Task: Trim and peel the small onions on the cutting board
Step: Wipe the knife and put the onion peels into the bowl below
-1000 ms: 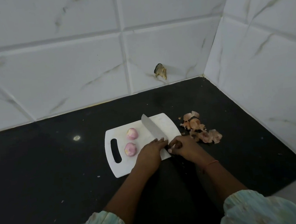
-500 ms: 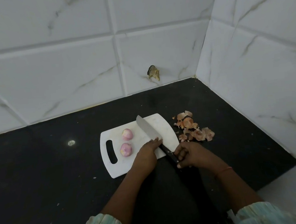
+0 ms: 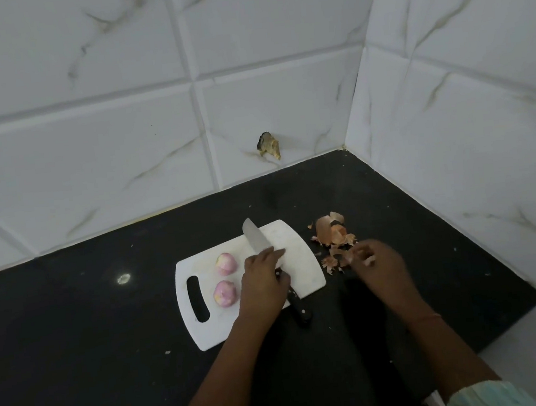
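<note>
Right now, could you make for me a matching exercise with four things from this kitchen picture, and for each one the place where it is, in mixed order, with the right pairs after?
Things:
1. two pink peeled onions
2. pile of dry brown onion skins
3. steel knife with black handle
4. right hand

Places:
A. on the black counter, right of the white plastic cutting board
B. on the board, near its handle slot
C. over the skins, off the board
D. across the board, under the left hand

Pairs: 1-B, 2-A, 3-D, 4-C
</note>
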